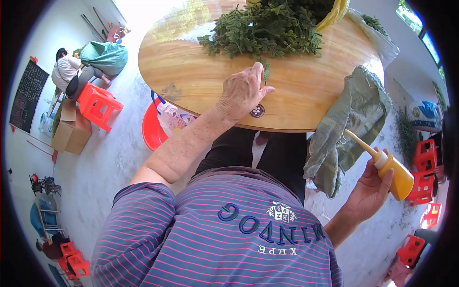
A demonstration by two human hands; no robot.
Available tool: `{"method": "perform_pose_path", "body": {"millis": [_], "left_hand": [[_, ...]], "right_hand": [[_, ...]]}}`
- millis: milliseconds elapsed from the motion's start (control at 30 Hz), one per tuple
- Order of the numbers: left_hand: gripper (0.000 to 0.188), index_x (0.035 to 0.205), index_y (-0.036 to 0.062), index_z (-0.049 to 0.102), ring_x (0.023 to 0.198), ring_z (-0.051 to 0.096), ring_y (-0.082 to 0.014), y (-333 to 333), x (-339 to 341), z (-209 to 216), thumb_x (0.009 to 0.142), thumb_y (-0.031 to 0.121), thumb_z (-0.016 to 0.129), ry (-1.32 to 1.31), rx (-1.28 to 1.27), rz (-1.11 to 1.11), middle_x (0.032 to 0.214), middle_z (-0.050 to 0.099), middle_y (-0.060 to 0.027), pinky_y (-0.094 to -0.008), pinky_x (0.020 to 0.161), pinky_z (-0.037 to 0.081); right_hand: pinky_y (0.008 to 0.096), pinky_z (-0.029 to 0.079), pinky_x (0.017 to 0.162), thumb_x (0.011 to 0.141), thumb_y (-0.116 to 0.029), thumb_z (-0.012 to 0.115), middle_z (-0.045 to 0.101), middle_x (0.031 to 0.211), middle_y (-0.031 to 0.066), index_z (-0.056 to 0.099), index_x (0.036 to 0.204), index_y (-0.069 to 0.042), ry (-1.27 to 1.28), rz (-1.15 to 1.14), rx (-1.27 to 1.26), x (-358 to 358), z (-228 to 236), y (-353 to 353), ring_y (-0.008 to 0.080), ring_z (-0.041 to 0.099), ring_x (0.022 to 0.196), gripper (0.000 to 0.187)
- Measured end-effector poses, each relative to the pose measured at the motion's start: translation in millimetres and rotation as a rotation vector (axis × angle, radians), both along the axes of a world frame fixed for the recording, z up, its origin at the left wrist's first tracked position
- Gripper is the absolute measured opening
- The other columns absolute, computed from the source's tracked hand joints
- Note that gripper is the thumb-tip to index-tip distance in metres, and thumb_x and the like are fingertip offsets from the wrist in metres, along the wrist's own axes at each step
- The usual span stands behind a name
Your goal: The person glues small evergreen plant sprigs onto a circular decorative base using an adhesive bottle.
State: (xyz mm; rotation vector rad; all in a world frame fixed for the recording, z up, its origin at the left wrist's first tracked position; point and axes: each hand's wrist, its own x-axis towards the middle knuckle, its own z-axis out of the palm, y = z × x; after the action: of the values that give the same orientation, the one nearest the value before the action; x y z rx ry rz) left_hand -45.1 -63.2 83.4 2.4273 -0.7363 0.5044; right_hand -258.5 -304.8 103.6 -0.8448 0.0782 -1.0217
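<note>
Over the near part of the round wooden table, my left hand [241,92] is closed, with a small green artificial sprig [266,69] pinched at its fingertips. Just beyond it lies a heap of green artificial sprigs [267,28]. Off the table's right side, my right hand [370,189] grips a yellow squeeze bottle [398,177] with a long, narrow nozzle tilted up toward the table. Beside the left wrist, a round dark sticker [257,111] is on the tabletop near its front edge.
A grey-green woven sack [351,122] hangs over the right edge of the wooden table [191,71]. A yellow bag [334,14] stands behind the sprigs. A red basin [152,126] is below the table's left edge. Another person [67,71] sits far left near a red stool [99,105].
</note>
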Motion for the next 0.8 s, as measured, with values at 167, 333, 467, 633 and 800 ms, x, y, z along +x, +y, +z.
{"method": "perform_pose_path", "body": {"millis": [167,333,467,633,800], "left_hand": [[0.026,0.089,0.0056,0.05,0.068,0.062,-0.0255,-0.9,17.9,-12.3,0.077,0.019,0.069,-0.01,0.037,0.024,0.072,0.061,-0.0084,-0.0363,0.061,0.048],[0.009,0.085,0.0018,0.06,0.07,0.064,-0.0243,17.5,20.3,-17.0,0.078,0.004,0.064,-0.123,-0.144,0.038,0.077,0.064,-0.0126,-0.0322,0.063,0.051],[0.014,0.091,0.0015,0.065,0.065,0.063,-0.0122,35.9,7.0,-11.4,0.077,0.0,0.066,0.352,-0.659,0.015,0.076,0.067,-0.0072,-0.0234,0.058,0.05],[0.01,0.086,-0.0003,0.069,0.064,0.06,-0.0084,40.0,3.3,-6.6,0.076,-0.001,0.067,0.412,-0.538,-0.069,0.076,0.067,-0.0036,-0.0204,0.06,0.048],[0.013,0.086,-0.0003,0.066,0.072,0.065,-0.02,47.9,8.2,-29.3,0.073,-0.001,0.068,0.051,-0.237,-0.12,0.081,0.066,-0.0113,-0.0257,0.062,0.05]], "right_hand": [[0.0381,0.054,0.087,0.093,-0.012,0.05,0.048,0.122,0.0296,0.036,0.126,0.009,0.01,0.061,-0.009,7.1,-7.0,-4.8,0.0426,0.05,0.113,0.041],[0.0382,0.054,0.087,0.094,-0.011,0.049,0.047,0.123,0.0297,0.035,0.126,0.009,0.034,0.082,-0.008,11.0,-8.2,-1.3,0.0426,0.05,0.113,0.041],[0.0388,0.054,0.088,0.094,-0.012,0.049,0.046,0.123,0.03,0.035,0.127,0.009,0.047,0.102,-0.031,14.7,-6.2,5.8,0.0429,0.05,0.113,0.041],[0.0397,0.054,0.087,0.094,-0.012,0.049,0.044,0.125,0.0305,0.032,0.128,0.009,0.03,0.15,-0.015,34.5,-10.4,17.1,0.0437,0.047,0.116,0.043],[0.0401,0.053,0.088,0.094,-0.013,0.048,0.042,0.126,0.0311,0.031,0.129,0.009,0.075,0.201,-0.012,63.6,-25.6,27.5,0.0442,0.045,0.117,0.044]]}}
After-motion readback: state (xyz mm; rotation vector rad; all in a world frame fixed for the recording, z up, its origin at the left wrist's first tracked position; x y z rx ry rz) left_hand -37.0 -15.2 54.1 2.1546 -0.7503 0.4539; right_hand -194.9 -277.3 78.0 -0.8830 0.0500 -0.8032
